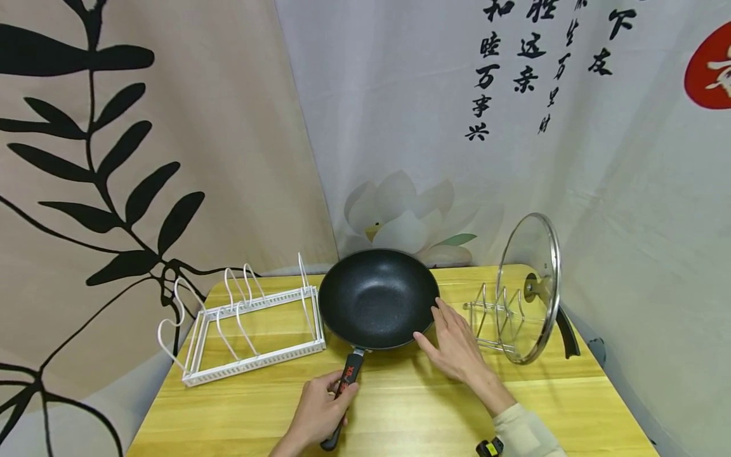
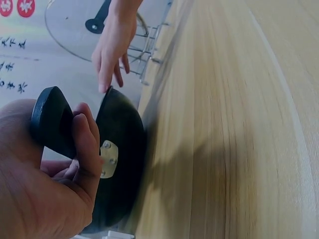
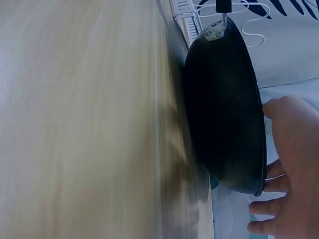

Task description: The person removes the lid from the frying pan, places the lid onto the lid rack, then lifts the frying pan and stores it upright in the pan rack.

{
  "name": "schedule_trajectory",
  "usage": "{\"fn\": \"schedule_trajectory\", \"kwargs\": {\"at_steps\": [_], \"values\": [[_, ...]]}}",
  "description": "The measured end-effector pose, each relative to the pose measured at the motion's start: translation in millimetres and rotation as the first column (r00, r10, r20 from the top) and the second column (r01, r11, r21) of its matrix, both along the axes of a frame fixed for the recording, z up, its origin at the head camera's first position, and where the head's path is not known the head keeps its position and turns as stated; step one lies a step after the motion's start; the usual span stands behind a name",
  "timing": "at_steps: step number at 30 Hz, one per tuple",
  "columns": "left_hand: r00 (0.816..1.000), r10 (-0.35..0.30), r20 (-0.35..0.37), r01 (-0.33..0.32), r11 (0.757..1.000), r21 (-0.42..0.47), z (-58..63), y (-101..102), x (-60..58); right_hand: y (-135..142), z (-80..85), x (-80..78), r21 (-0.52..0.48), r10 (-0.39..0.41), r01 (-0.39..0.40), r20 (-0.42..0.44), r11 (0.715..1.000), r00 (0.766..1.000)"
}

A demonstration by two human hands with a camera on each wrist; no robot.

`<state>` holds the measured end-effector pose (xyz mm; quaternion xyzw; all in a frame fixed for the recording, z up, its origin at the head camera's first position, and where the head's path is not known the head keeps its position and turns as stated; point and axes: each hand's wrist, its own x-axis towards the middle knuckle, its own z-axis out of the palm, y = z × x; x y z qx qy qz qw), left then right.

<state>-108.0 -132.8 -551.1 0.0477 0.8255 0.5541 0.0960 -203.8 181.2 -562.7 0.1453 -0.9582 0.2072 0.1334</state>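
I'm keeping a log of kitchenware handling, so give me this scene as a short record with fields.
pan: black, between white rack and metal rack
left grip: left hand holds the pan's handle
right grip: right hand touches the pan's rim
glass lid: on edge in the metal rack
surface: yellowish wooden table

There are two bare hands: one left hand (image 1: pixel 320 406) and one right hand (image 1: pixel 457 348). There is one round black metal pan (image 1: pixel 379 298) with one long black handle (image 1: pixel 353 364). I count two racks: one long white rack (image 1: pixel 257 364) and one small silver wire rack (image 1: pixel 495 345). There is one round clear glass lid (image 1: pixel 531 289) and one yellow wooden worktop (image 1: pixel 411 406).
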Motion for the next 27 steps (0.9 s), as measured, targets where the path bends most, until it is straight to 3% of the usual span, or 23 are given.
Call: {"fn": "schedule_trajectory", "kwargs": {"at_steps": [12,27], "values": [[0.996,-0.04,0.08,0.035,0.997,0.066,0.2,7,1.3,3,-1.3,-5.0,-0.014,0.01,-0.01,0.009,1.0,1.0],[0.995,-0.037,0.094,0.026,0.994,0.109,-1.8,22,6.3,8,-4.5,-12.7,-0.066,0.034,-0.029,0.071,0.997,0.997]]}}
